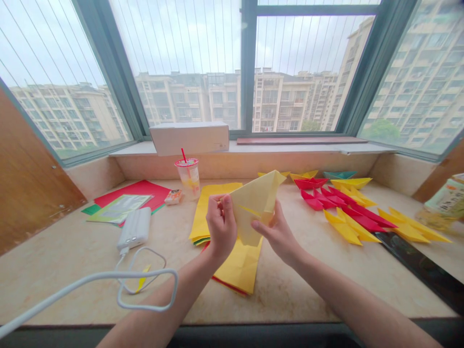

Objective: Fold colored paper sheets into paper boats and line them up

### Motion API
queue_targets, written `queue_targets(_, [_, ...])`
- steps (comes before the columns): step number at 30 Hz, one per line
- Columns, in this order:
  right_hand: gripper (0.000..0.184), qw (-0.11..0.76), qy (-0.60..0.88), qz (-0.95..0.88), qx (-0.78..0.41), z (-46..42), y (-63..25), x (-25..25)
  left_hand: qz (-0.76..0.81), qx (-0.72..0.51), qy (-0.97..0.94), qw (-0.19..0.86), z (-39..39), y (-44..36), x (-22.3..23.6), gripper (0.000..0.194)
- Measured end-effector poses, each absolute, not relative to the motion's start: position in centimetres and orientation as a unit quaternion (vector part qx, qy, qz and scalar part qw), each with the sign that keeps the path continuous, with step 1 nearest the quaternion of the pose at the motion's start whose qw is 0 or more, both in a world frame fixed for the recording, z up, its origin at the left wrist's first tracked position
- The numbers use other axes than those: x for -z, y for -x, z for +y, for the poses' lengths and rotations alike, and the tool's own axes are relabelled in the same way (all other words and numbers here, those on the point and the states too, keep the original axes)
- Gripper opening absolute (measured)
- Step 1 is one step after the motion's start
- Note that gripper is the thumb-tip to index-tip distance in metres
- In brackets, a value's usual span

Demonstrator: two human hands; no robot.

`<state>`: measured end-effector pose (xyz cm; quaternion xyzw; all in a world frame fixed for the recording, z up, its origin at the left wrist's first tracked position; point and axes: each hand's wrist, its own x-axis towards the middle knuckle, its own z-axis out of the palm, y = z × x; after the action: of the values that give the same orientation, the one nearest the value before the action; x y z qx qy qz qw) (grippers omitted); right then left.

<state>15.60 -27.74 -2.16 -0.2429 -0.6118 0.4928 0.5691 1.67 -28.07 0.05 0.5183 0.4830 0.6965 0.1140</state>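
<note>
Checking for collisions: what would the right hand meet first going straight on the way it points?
The right hand touches the pale yellow paper, so that comes first; beyond, perhaps the left hand; depth is unclear.

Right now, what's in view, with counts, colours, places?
folded sheet: one, pale yellow, centre
paper stack: uncounted, mostly yellow, centre
folded shapes: several yellow, several red, one teal, right
red paper: uncounted, red, left
packet: one, pale green, on red paper
green paper: uncounted, green, under packet
power bank: one, white, left
cable: one, white, left
strip: one, yellow, by cable
cup: one, clear, back left
small box: one, orange, beside cup
long box: one, white, windowsill
board: one, reddish, windowsill
bottle: one, green label, right
slab: one, black, right
window: one, grey frame, back
buildings: several, beige, outside
wooden panels: two, brown, sides
counter: one, beige, below
left hand: one, on folded sheet
right hand: one, on folded sheet
</note>
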Motion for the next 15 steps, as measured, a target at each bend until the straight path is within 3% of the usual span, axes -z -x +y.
queue_targets(5, [0.075,0.592,0.316,-0.574,-0.470,-25.8,-18.5,1.4,0.405,-0.650,-0.583,0.271,-27.9,-1.9,0.5,0.033])
queue_targets(10, [0.074,0.513,0.331,-0.621,-0.491,-24.0,-22.1,0.2,0.376,-0.528,-0.599,0.470,-27.4,-1.1,-0.4,0.043])
queue_targets(15, [0.071,0.451,0.290,-0.670,-0.512,-23.6,-22.9,0.3,0.356,-0.451,-0.603,0.554,-27.2,-1.1,-0.2,0.076])
